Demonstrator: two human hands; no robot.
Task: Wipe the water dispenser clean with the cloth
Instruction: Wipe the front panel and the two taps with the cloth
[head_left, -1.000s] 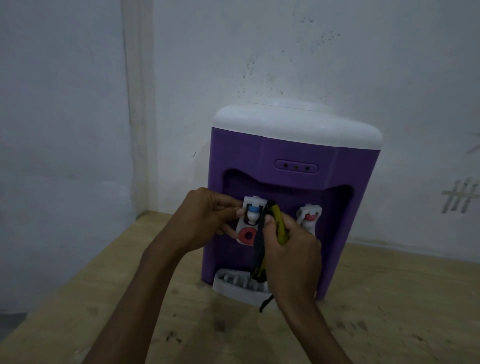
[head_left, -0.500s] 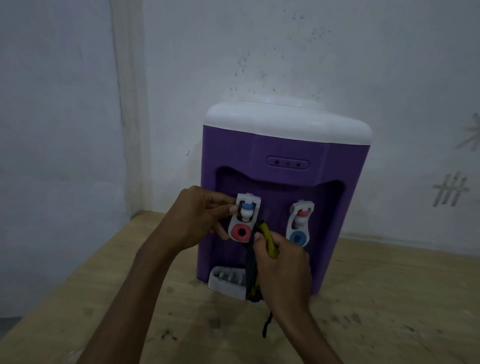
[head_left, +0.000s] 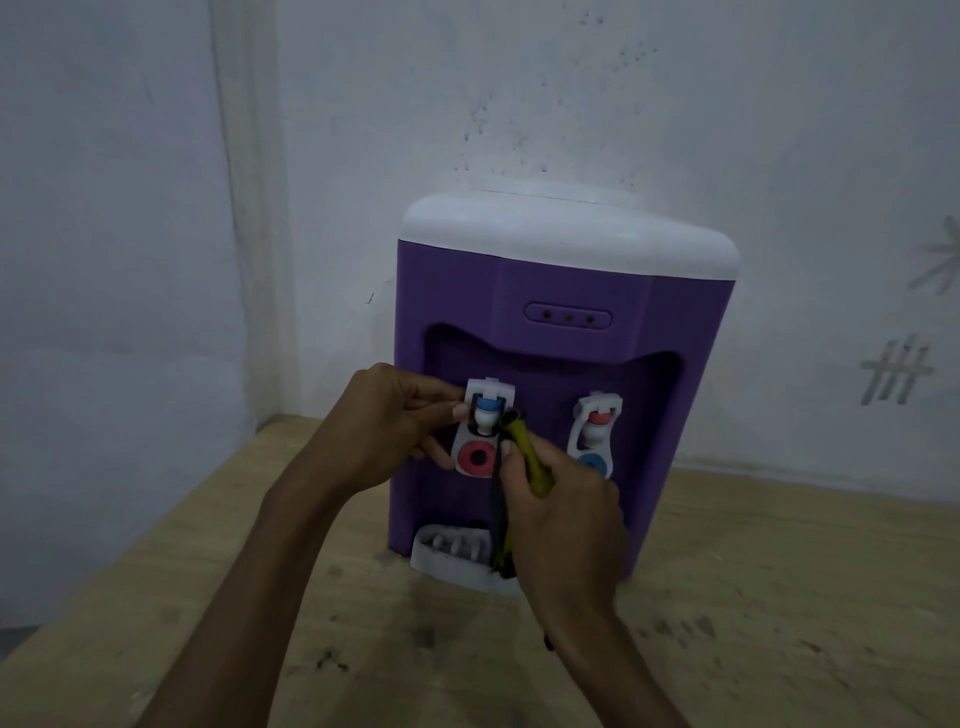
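A purple water dispenser with a white top stands on the wooden table against the wall. My left hand pinches the left tap, a white lever with a blue cap and a red ring, from its left side. My right hand grips a twisted yellow and black cloth; the cloth's upper end touches the right side of that tap and its tail hangs down over the white drip tray. The right tap is partly hidden behind my right hand.
The wooden table spreads out in front and to the right of the dispenser, with dark stains on it. White walls meet in a corner to the left. The table's left edge drops off toward the wall.
The cloth in my right hand slid down beside the left tap, then back up against its side. The right tap came into full view. My left hand stayed on the left tap.
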